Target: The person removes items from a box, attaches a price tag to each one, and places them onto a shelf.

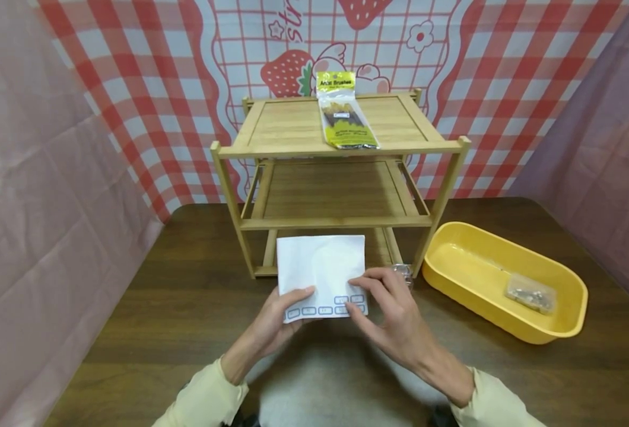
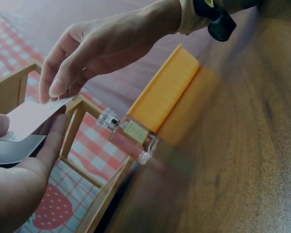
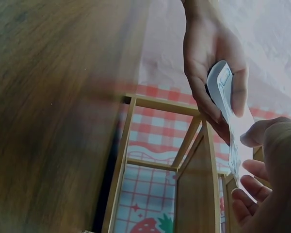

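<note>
A white paper booklet (image 1: 320, 267), with blue-outlined boxes along its near edge, is held up in front of the wooden rack. My left hand (image 1: 272, 323) grips its lower left side, thumb on the top page and fingers underneath. Over the lower right part, my right hand (image 1: 394, 317) has thumb and fingertips at the page, spread apart from each other. The left wrist view shows layers of the booklet (image 2: 31, 119) curving apart. From the right wrist, the booklet (image 3: 240, 138) appears almost edge-on, with the fingertips (image 3: 254, 170) of my right hand right at its surface.
A three-tier wooden rack (image 1: 341, 222) stands behind, bearing a packet of artist brushes (image 1: 343, 112) on top. To the right sits a yellow basin (image 1: 469, 267) containing a small clear box of metal pieces (image 1: 530, 293). A glass bottle (image 2: 133, 136) stands between rack and basin.
</note>
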Tool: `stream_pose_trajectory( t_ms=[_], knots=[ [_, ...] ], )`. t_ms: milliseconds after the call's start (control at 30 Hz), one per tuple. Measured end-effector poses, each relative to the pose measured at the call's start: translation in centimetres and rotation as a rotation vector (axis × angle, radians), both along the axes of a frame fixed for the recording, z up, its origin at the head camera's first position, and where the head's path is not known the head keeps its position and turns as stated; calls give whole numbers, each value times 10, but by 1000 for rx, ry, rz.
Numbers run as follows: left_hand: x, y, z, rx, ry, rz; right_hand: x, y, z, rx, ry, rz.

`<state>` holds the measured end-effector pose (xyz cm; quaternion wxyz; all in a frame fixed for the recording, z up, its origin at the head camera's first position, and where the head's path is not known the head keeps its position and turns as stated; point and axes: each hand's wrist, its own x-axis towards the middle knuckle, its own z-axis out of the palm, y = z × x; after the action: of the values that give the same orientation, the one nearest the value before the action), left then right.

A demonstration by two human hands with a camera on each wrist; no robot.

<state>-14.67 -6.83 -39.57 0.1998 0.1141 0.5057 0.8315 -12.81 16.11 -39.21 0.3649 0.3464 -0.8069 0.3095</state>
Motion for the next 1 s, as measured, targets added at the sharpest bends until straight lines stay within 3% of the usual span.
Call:
stream_pose_trajectory(
  t_ms=[733,1000],
  knots=[
    [0,3,-3,0,-25,-3,4,1,0,156,82,-61],
    [3,6,-4,14,-30,9,5,0,-1,144,32,-54]
  ],
)
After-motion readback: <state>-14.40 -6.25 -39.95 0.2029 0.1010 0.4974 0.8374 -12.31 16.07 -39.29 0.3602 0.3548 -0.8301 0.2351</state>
